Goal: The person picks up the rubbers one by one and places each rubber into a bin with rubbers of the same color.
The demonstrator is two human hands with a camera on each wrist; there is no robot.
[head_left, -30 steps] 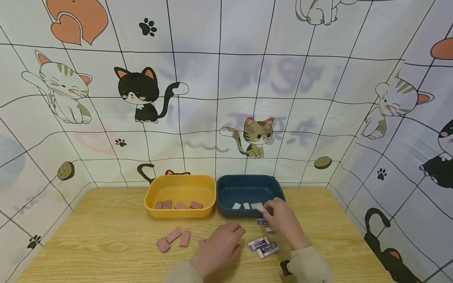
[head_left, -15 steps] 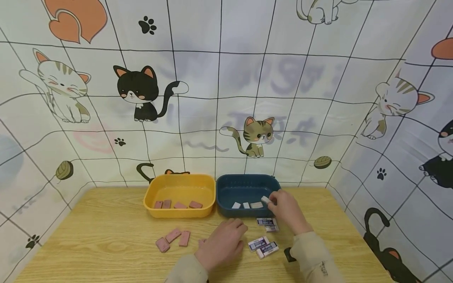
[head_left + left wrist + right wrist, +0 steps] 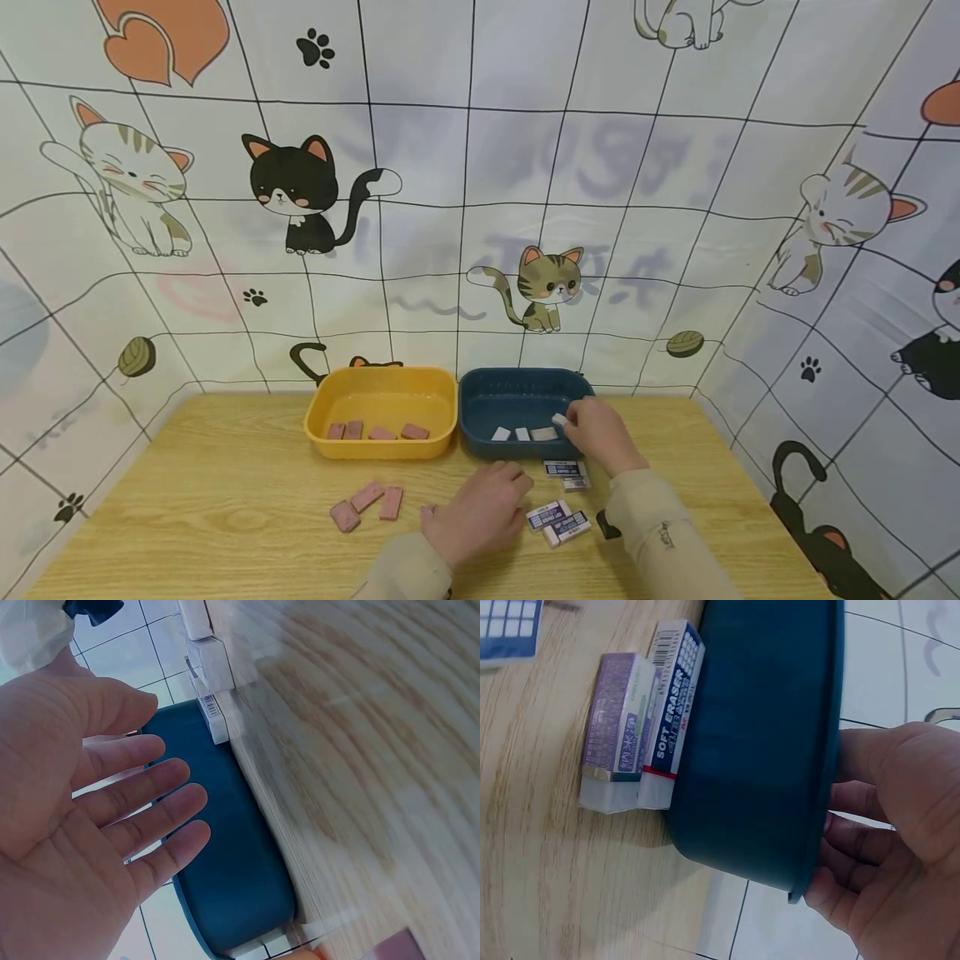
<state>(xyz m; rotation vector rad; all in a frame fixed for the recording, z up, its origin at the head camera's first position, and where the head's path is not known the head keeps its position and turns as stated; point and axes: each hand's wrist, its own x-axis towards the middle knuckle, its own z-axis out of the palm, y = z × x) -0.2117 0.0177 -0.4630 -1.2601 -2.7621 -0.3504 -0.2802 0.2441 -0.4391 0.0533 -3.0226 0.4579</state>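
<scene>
In the head view my right hand point(image 3: 603, 433) reaches over the right end of the dark blue bin point(image 3: 525, 450), pinching a white eraser point(image 3: 560, 421) above its floor. Several white erasers point(image 3: 544, 434) lie inside. The right wrist view has the fingers point(image 3: 832, 889) behind the bin's rim, hiding the held eraser. My left hand point(image 3: 483, 510) hovers low over the table, between loose pink blocks point(image 3: 391, 504) and two paper-sleeved erasers point(image 3: 567, 529). Its fingers are relaxed and hold nothing in the left wrist view. A pink block point(image 3: 428, 512) is partly hidden behind it.
A yellow bin point(image 3: 381, 451) holding several pink blocks point(image 3: 415, 431) stands against the blue one. Two more sleeved erasers point(image 3: 564, 469) lie at the blue bin's front wall. Behind the wooden table point(image 3: 225, 500) hangs a cat-print backdrop point(image 3: 420, 233).
My right hand has moved back from the bin's front rim to over its right end. A white eraser by its fingertips earlier now lies on the bin floor. My left hand has shifted slightly right.
</scene>
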